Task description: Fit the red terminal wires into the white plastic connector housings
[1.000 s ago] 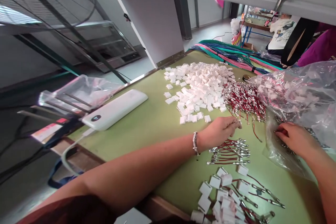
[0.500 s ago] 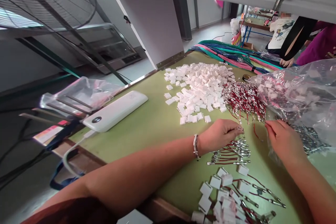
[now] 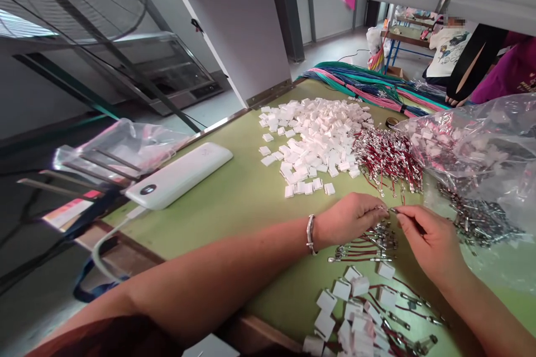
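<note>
A matte green tabletop (image 3: 234,201) carries a crinkled clear plastic bag (image 3: 494,145), a heap of small white plastic blocks (image 3: 314,134) and a tangle of silver-tipped red wires (image 3: 387,159). Just in front of that tangle, the left hand (image 3: 349,216) and right hand (image 3: 431,240) meet, fingertips pinched on one thin silver-tipped red wire (image 3: 392,210).
</note>
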Available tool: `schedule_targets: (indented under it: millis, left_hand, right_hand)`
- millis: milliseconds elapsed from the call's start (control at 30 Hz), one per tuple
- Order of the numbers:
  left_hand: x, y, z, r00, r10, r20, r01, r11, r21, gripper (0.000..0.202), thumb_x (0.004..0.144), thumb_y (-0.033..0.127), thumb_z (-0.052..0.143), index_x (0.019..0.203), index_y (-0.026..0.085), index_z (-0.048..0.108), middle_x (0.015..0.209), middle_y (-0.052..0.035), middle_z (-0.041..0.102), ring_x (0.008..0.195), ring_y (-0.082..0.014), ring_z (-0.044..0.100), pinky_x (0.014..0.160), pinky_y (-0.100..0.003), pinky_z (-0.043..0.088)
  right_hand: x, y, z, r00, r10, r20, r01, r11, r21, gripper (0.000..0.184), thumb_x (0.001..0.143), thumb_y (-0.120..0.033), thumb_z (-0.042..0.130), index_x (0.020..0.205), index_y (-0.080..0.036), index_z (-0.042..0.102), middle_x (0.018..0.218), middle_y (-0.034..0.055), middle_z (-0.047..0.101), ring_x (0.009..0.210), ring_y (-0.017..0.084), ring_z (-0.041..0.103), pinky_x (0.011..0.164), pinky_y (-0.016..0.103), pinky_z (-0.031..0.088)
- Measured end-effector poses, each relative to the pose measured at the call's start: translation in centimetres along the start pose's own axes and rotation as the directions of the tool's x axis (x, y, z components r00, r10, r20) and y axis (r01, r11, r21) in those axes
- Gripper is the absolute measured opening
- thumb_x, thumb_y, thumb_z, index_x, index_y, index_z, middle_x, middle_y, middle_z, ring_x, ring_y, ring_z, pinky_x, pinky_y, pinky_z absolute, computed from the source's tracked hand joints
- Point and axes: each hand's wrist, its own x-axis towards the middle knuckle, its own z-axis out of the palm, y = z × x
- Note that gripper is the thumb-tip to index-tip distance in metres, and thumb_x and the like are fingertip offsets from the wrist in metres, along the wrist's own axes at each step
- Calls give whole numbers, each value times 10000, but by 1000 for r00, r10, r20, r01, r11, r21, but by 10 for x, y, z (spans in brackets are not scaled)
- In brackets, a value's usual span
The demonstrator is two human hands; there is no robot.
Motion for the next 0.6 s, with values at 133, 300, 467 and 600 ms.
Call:
schedule_targets:
  millis: [133, 300, 467, 600]
  left_hand:
    - [-1, 0, -1, 999, 4, 45, -8, 996, 93, 336, 970, 273, 355, 775, 140, 595, 682, -12, 608, 618, -88, 539, 592, -210, 449]
    - [-2, 0, -7, 968, 117, 222, -217, 833, 509, 212, 934, 157, 416, 826, 148, 598, 766, -33, 642, 664, -122, 572, 573, -240, 414]
    - [-2, 8, -9, 902, 123, 413, -379, 681, 626, 100, 890, 150, 513, 849, 147, 603, 760, -36, 638, 647, -144, 565, 503, -274, 351]
    - [3, 9, -12, 961, 23, 275, -207, 720, 662, 166, 908, 140, 463, 927, 148, 628, 819, -47, 640, 705, -152, 573, 550, -272, 387]
  right_hand:
    - [1, 3, -1, 999, -46, 18, 46, 999, 16, 188, 897, -188, 470, 862, -204, 654, 727, 20, 690, 621, 128, 617, 587, 241, 474]
    - [-1, 1, -7, 974, -94, 205, 95, 995, 5, 237, 885, -171, 456, 797, -201, 675, 633, 4, 627, 558, 122, 569, 531, 235, 423]
    - [-4, 0, -6, 938, 118, 326, -151, 986, 77, 219, 857, -211, 494, 766, -210, 692, 637, -4, 665, 570, 132, 593, 542, 236, 442]
    - [10, 18, -3, 930, 210, 301, -240, 969, 65, 253, 895, -339, 491, 850, -204, 700, 746, 21, 690, 686, 162, 624, 636, 266, 474]
